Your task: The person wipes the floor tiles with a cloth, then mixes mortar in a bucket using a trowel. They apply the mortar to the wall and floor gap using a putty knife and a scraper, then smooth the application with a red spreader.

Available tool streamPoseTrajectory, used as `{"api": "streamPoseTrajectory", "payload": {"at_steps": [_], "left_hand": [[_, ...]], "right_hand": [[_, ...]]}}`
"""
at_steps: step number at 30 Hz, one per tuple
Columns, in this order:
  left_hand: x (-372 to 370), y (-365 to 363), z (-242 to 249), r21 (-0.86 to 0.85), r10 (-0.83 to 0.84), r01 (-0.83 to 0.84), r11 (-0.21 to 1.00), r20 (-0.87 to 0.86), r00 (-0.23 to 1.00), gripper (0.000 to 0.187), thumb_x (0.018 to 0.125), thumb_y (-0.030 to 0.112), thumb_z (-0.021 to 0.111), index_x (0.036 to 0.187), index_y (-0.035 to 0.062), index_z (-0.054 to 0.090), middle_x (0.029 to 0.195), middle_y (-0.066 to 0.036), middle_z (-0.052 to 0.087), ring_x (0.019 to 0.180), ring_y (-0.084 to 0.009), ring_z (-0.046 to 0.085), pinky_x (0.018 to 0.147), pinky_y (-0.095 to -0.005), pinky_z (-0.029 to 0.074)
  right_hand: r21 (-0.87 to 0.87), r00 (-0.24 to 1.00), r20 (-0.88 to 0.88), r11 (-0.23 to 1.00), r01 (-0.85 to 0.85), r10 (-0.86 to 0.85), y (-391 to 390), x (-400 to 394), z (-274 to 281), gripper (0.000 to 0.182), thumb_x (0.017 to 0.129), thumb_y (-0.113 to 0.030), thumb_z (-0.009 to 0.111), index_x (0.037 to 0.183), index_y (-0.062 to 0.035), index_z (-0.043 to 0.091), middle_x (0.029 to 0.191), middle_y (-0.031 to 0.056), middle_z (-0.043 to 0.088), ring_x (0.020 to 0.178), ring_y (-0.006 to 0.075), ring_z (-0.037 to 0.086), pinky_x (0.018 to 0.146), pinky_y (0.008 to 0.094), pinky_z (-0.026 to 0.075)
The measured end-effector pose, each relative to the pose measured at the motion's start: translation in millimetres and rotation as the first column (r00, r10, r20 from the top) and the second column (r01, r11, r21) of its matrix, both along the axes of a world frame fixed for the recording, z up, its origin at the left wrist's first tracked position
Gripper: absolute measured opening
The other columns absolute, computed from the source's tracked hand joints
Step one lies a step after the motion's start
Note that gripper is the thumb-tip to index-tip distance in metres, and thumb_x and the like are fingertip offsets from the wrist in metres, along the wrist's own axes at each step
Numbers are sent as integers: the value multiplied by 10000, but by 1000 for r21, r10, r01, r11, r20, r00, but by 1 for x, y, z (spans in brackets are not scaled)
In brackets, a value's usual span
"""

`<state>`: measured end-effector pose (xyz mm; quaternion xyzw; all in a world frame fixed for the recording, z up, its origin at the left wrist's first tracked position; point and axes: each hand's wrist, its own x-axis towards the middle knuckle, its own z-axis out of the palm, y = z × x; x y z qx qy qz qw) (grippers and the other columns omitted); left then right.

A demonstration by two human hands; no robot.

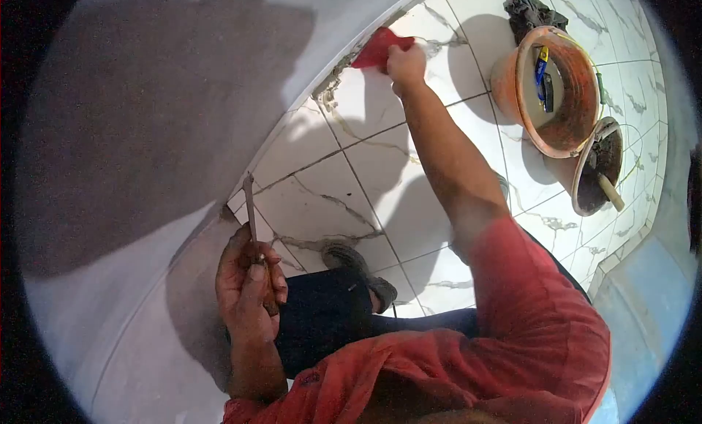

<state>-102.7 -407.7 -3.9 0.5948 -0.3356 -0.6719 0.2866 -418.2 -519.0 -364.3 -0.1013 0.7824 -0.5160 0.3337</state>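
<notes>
A red cloth or flexible piece (380, 49) lies against the wall base at the top, on white marbled tiles. My right hand (406, 64) is closed on it, the arm stretched out. Crumbly grey debris (329, 95) lies along the wall edge just below the red piece. At the lower left, my left hand (252, 281) is closed round the wooden handle of a thin metal tool (251, 208). Its blade points up toward the wall base. The tip of the tool is close to the wall corner; whether it touches cannot be made out.
An orange bucket (521, 95) holds liquid and a yellow-and-blue tool (541, 64). Beside it, a smaller bucket (579, 182) contains dark material and a light handle (610, 192). A black crumpled bag (532, 16) sits behind. The grey wall (161, 117) runs along the left.
</notes>
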Motion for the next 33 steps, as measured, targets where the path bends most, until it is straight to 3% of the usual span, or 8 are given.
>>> {"api": "streamPoseTrajectory", "payload": {"at_steps": [7, 12, 13, 14, 16, 21, 27, 33], "left_hand": [[-1, 1, -6, -13, -16, 16, 1000, -19, 1000, 497, 920, 133, 615, 1373, -2, 459, 960, -117, 621, 637, -93, 586, 458, -195, 480], [-8, 0, -2, -48, 16, -16, 999, 8, 1000, 495, 909, 144, 641, 1346, -11, 471, 944, -124, 616, 625, -94, 587, 448, -194, 478], [-10, -1, -3, -41, 0, 0, 999, -12, 1000, 495, 909, 144, 641, 1346, -11, 471, 944, -124, 616, 625, -94, 587, 448, -194, 478], [-10, -4, -3, -61, -43, 41, 997, -34, 998, 481, 902, 165, 656, 1318, 5, 477, 939, -102, 623, 613, -82, 585, 429, -191, 475], [-13, -3, -4, -93, -79, 76, 993, -31, 996, 453, 897, 177, 664, 1280, 15, 485, 929, -78, 630, 600, -61, 577, 409, -182, 468], [-26, -6, -4, -77, -109, 112, 991, 36, 993, 448, 909, 176, 643, 1292, 11, 479, 925, -73, 625, 602, -56, 566, 422, -180, 471], [-28, -3, -6, -69, -127, 134, 988, 98, 987, 448, 914, 150, 630, 1315, 22, 476, 933, -74, 622, 609, -61, 564, 434, -182, 473], [-28, 1, -5, -73, -126, 131, 989, 68, 990, 431, 921, 138, 614, 1316, 24, 486, 957, -78, 625, 613, -63, 568, 434, -174, 462]], "right_hand": [[-70, 996, 88, 998, 9, -3, 17, -3, 93, 244, 851, -97, 593, 1033, 65, 592, 880, 205, 661, 725, 282, 690, 536, 390, 539], [143, 689, -697, 980, -138, 199, 87, -105, 232, 342, 833, -204, 596, 1063, 48, 627, 919, 249, 685, 868, 370, 675, 806, 427, 515], [232, 678, -686, 962, -141, 265, 105, -124, 283, 261, 885, -87, 576, 1115, 28, 622, 960, 155, 697, 783, 223, 685, 749, 334, 546], [-20, 814, -570, 988, -151, 112, 126, -161, 289, 276, 903, -71, 547, 1154, 31, 604, 996, 165, 692, 802, 222, 690, 746, 337, 553], [200, 805, -575, 979, -39, 149, 166, -227, 296, 281, 899, -73, 549, 1154, 33, 600, 995, 149, 691, 835, 217, 686, 742, 345, 557], [641, 778, -407, 757, -129, 478, 220, -328, 132, 360, 852, -55, 624, 1211, -21, 617, 1022, 126, 697, 913, 217, 657, 820, 359, 525], [535, 941, -99, 815, -224, 323, 190, -251, 161, 380, 896, -54, 607, 1270, -14, 559, 1060, 123, 682, 888, 238, 660, 797, 374, 544], [100, 938, 304, 985, 140, -165, 229, -286, 138, 240, 923, -69, 563, 1152, -11, 603, 1048, 131, 673, 886, 238, 660, 802, 361, 552]]}}
